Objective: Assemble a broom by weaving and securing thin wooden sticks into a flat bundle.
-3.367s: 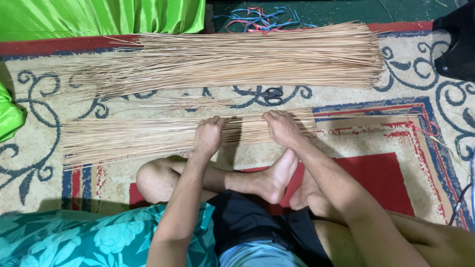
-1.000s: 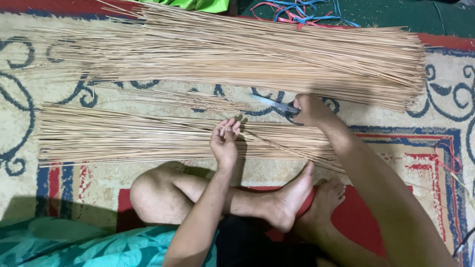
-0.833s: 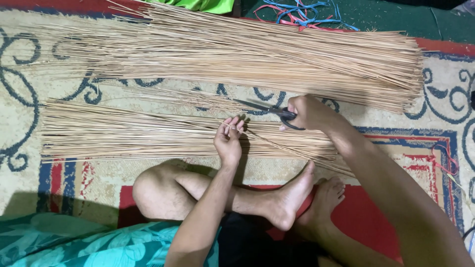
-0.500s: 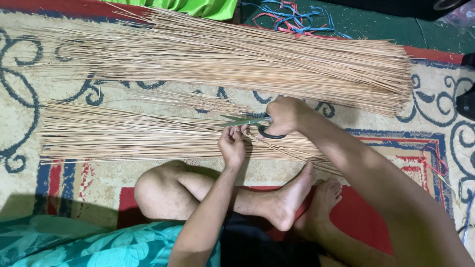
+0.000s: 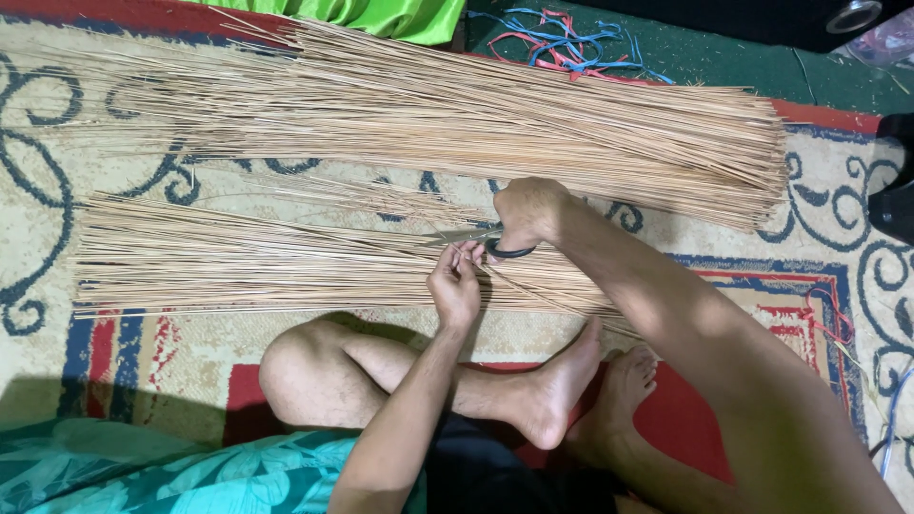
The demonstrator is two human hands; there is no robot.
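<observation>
My right hand (image 5: 528,211) grips black-handled scissors (image 5: 495,244) with the blades pointing left, just above the near bundle of thin tan sticks (image 5: 267,262). Just below the scissors, my left hand (image 5: 457,284) pinches one or two thin sticks from that bundle between its fingertips. A larger bundle of the same sticks (image 5: 495,124) lies farther away across the patterned carpet (image 5: 190,362). My crossed bare legs and feet (image 5: 562,400) rest below the near bundle.
A green cloth (image 5: 381,17) lies at the far edge, beside a tangle of blue and red strings (image 5: 571,52). A dark object (image 5: 895,205) sits at the right edge. Teal flowered fabric (image 5: 143,476) covers the near left corner.
My right hand picked up the scissors from near the far bundle and brought them leftward to my left hand. My left hand stayed on the near bundle, pinching sticks.
</observation>
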